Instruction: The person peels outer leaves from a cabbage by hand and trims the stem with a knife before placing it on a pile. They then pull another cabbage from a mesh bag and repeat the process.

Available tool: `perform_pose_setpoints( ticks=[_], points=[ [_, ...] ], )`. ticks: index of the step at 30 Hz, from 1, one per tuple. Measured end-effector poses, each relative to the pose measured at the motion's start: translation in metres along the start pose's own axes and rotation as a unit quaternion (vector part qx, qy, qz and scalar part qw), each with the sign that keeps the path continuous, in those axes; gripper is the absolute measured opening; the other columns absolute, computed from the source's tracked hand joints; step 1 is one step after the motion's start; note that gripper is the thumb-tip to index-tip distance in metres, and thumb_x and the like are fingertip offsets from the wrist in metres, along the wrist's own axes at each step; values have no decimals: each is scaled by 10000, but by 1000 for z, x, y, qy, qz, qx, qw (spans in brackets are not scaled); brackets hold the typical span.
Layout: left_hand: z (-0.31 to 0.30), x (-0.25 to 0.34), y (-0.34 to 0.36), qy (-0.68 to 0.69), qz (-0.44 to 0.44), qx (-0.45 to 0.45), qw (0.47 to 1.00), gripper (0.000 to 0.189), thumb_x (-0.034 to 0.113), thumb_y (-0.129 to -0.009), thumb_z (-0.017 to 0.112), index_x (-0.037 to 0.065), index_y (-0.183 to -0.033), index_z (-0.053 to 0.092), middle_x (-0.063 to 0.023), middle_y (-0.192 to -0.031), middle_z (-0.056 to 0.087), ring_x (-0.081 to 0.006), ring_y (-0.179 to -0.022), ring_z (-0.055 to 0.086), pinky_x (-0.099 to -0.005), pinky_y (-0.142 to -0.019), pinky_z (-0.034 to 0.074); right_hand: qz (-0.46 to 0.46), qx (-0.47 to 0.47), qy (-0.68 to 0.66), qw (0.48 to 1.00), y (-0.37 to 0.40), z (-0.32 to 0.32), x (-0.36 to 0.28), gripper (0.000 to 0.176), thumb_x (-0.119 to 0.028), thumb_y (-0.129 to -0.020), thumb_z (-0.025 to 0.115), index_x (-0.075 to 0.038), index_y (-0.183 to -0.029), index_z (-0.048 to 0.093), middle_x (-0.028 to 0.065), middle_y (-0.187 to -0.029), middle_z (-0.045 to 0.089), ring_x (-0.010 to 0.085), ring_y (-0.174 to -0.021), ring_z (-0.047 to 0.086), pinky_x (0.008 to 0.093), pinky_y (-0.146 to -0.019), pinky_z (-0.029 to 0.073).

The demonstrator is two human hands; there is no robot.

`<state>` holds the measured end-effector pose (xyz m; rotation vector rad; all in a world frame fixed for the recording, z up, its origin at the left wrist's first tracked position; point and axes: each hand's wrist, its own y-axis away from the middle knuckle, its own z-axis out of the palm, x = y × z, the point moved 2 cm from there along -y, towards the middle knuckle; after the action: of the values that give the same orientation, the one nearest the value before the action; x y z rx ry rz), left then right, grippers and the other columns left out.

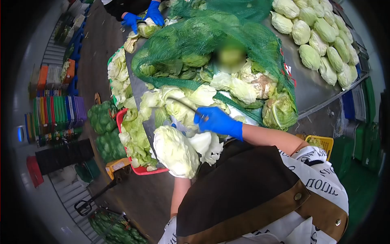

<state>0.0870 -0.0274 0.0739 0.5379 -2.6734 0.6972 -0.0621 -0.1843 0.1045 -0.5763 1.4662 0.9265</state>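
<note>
A pale green cabbage (175,151), with white outer leaves, rests in my left hand (179,127). The cabbage covers most of that gloved hand; only bits of blue show behind it. In my blue-gloved right hand (219,122), the fingers are wrapped around a knife (183,103), its dark, narrow blade reaching left over loose leaves. A torn white leaf (205,146) hangs beside the cabbage. Beyond my hands, a green mesh sack (178,40) lies open on the metal table with several cabbages inside. One loose-leaved cabbage (280,110) sits at its right edge.
Trimmed cabbages (325,32) are piled on the table's far right. A red crate (121,122) of leaves stands by the left edge. Across the table, a co-worker's gloved hands (146,18) touch another cabbage. A pallet jack (95,199) and filled green sacks are on the floor left.
</note>
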Motion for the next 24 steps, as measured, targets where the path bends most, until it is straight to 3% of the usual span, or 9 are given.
perform_pose_setpoints(
  ticks=[3, 5, 7, 12, 15, 17, 19, 20, 24],
  points=[
    [23, -31, 13, 277, -138, 38, 950, 414, 218, -938, 490, 2, -1289, 451, -115, -1203, 527, -225, -1102, 500, -342, -970, 394, -118, 57, 69, 989, 2, -11, -30, 235, -144, -736, 686, -84, -958, 636, 21, -803, 619, 94, -651, 562, 255, -609, 476],
    [43, -51, 24, 537, -270, 26, 799, 406, 226, -918, 522, 9, -1258, 474, -117, -1178, 533, -242, -1102, 491, -357, -956, 402, -228, 29, 130, 964, 18, 0, -83, 255, -155, -726, 691, -104, -969, 634, 30, -791, 620, 134, -636, 589, 272, -594, 482],
    [-3, 21, -18, 636, -221, -116, 730, 294, 186, -952, 419, 46, -1211, 436, -105, -1185, 510, -220, -1055, 508, -328, -906, 426, -323, 54, 225, 918, 14, 14, -86, 249, -156, -727, 689, -126, -967, 630, 39, -788, 618, 182, -631, 596, 290, -592, 486],
    [-8, 29, -19, 64, -82, -93, 990, 351, 186, -959, 402, 55, -1284, 414, -112, -1187, 527, -248, -1099, 512, -370, -978, 409, -310, 51, 206, 927, 1, 5, -68, 206, -165, -715, 716, -150, -900, 625, 29, -794, 627, 207, -607, 602, 299, -550, 483],
    [16, -10, 5, 316, -117, -83, 938, 380, 217, -975, 372, 63, -1322, 393, -125, -1299, 454, -242, -1122, 502, -372, -1010, 392, -211, 28, 198, 957, 0, -9, -62, 244, -208, -721, 751, -140, -922, 631, 17, -838, 647, 169, -622, 615, 305, -540, 486],
    [18, -4, 6, 590, -192, -75, 780, 385, 222, -977, 372, 62, -1327, 385, -129, -1306, 443, -233, -1136, 495, -378, -1001, 403, -311, 48, 168, 934, 10, 5, -69, 276, -242, -731, 747, -128, -950, 625, 28, -867, 647, 193, -633, 621, 308, -550, 491],
    [-2, 17, -13, 572, -118, -105, 805, 381, 225, -977, 374, 58, -1319, 391, -136, -1282, 459, -227, -1126, 504, -375, -982, 420, -340, 47, 246, 907, 12, 13, -74, 304, -259, -730, 735, -111, -965, 613, 37, -883, 643, 226, -672, 635, 323, -580, 503],
    [-25, 34, -36, 392, -1, -132, 911, 374, 228, -978, 375, 55, -1307, 403, -141, -1260, 477, -225, -1109, 517, -371, -970, 429, -322, 34, 269, 907, 13, 16, -75, 300, -260, -732, 730, -109, -962, 611, 38, -877, 643, 233, -680, 637, 326, -590, 506],
    [-8, 35, -28, 551, -232, -28, 801, 332, 228, -967, 406, 35, -1227, 476, -130, -1129, 570, -222, -997, 583, -356, -900, 473, -318, 53, 243, 915, 7, 16, -66, 250, -231, -733, 712, -107, -920, 602, 43, -781, 612, 238, -652, 630, 337, -568, 497]
  ],
)
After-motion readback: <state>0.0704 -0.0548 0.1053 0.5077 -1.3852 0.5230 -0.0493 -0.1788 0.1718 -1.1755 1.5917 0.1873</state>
